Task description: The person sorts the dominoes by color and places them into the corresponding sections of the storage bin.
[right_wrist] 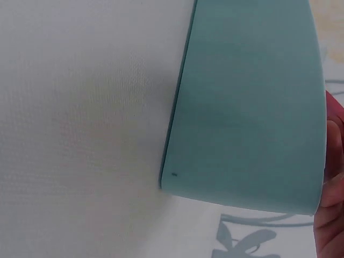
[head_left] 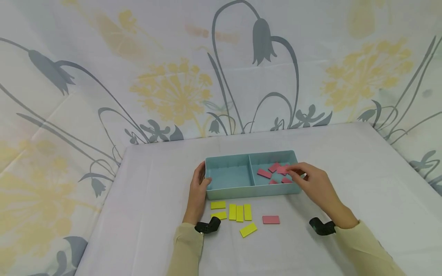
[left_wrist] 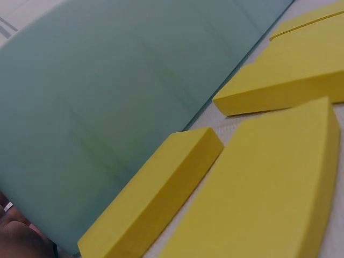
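So, right hand (head_left: 312, 178) has fingertips together on a pink tile (head_left: 281, 170), pinching it by its right end above the tray's right compartment. Can't tell whether it touches the other pink tiles (head_left: 264, 173) beneath. Left hand (head_left: 199, 184) is clamped on the tray (head_left: 235, 193) at its left end, thumb over the rim.

Key relation, my read: right grip vs. the loose pink tile (head_left: 271, 219). It sits on the tabletop (head_left: 345, 161), nearer the person than the tray's front wall, left of the right fingertips and below the right compartment. Long axis runs side to side, roughly parallel to that wall, so I'd expect a pinch across the short sides to suit. Right hand is clearly the nearer one; the reach back from it has to clear the front wall.

Six yellow tiles (head_left: 232, 211) lie to the left of it, off the tray's front-left corner: two lengthwise with the wall, three pointing at it side by side, one skewed nearest the person. Left hand is nearer to most of those.
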`<state>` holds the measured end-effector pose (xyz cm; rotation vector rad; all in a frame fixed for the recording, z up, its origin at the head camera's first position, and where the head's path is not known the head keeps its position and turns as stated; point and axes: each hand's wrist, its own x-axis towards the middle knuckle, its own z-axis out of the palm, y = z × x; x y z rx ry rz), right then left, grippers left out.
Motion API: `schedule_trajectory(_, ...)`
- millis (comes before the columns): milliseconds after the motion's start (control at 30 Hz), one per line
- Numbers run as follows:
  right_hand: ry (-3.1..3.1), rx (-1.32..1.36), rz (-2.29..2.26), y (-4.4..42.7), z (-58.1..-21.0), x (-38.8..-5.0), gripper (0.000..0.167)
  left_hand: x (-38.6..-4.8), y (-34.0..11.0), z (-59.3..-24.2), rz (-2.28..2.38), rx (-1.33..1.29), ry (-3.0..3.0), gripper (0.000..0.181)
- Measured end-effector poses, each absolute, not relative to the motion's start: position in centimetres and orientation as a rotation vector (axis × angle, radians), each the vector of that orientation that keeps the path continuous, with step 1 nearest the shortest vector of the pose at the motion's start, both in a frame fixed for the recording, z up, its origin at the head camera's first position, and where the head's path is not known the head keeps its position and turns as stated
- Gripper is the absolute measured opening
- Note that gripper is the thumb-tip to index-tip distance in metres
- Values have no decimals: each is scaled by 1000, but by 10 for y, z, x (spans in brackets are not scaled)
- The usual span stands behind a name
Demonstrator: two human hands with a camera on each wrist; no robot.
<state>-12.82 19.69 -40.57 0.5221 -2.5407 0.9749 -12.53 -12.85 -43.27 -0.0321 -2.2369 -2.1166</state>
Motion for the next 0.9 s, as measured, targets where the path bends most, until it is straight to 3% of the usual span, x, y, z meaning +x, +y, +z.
schedule_trajectory(900,-3015,520,547,170,-392,-152,13,-126,-129,-434,-2127,-32,-2227,52)
